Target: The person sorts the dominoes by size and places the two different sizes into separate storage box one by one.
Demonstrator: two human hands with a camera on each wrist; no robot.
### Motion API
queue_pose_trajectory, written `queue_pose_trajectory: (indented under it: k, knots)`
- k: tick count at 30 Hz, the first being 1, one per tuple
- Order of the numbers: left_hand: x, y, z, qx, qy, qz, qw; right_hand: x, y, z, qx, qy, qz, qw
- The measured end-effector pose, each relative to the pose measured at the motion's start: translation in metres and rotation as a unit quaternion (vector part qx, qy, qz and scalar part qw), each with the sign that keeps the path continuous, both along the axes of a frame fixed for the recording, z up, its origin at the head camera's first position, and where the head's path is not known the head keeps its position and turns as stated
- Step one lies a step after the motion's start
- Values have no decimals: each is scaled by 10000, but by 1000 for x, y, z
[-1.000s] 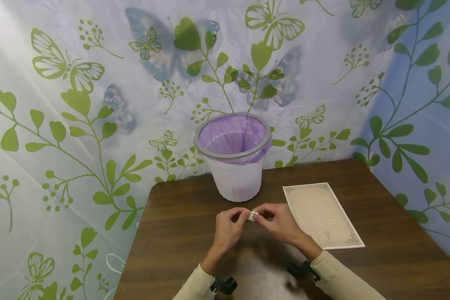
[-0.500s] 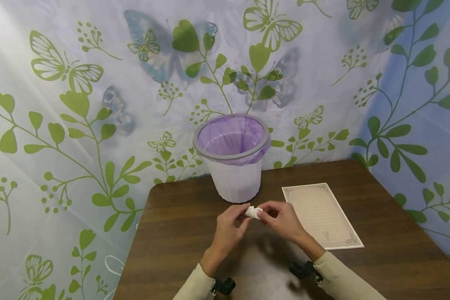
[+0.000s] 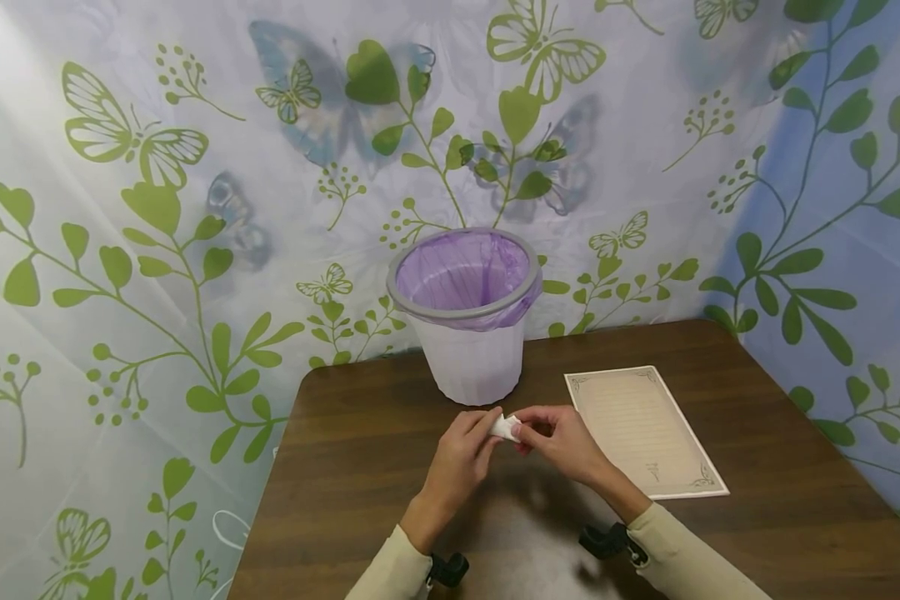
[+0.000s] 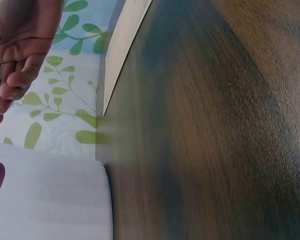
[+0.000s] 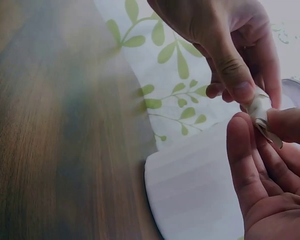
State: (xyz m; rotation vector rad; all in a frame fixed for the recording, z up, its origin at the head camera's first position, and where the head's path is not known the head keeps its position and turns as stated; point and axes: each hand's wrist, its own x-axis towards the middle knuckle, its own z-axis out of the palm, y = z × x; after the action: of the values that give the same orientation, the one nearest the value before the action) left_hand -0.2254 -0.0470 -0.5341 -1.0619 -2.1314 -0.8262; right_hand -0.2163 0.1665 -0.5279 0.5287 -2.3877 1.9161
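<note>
Over the table in front of the bin, a small wad of crumpled white paper [image 3: 504,428] sits between both hands' fingertips. My left hand [image 3: 456,454] pinches its left end. On the other side, the right hand [image 3: 562,440] grips it with thumb and fingers. Seen from the right wrist, the paper wad [image 5: 260,111] looks rolled, with a loose edge folding out at its lower end. There the left hand [image 5: 235,55] comes from above and the right hand [image 5: 275,175] from below. In the left wrist view most of the wad is cut off at the edge.
A whitish bin [image 3: 474,367] with a grey rim and purple liner [image 3: 457,271] stands upright at the table's back, beyond the hands. A bordered, lined paper sheet [image 3: 637,425] lies to the right on the brown wooden table [image 3: 345,467]. Patterned curtain [image 3: 285,217] hangs behind.
More of the paper wad shows than a second ago. The left hand has shifted its fingers on the wad and turned slightly; the right hand has hardly moved.
</note>
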Motion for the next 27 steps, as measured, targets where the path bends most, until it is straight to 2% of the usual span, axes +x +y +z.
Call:
queue_pose_trajectory:
  k: [3, 10, 18, 27]
  knots:
    - [0, -1, 0, -58, 0, 80, 10000, 0, -1, 0, -26, 25, 87, 10000]
    - [0, -1, -2, -140, 19, 201, 9997, -2, -1, 1, 338, 136, -106, 9993]
    - [1, 0, -1, -166, 140, 216, 9995, -4, 2, 0, -133, -140, 146, 9997]
    - [2, 1, -3, -395, 227, 319, 9985, -2, 4, -1, -380, 161, 200, 9989]
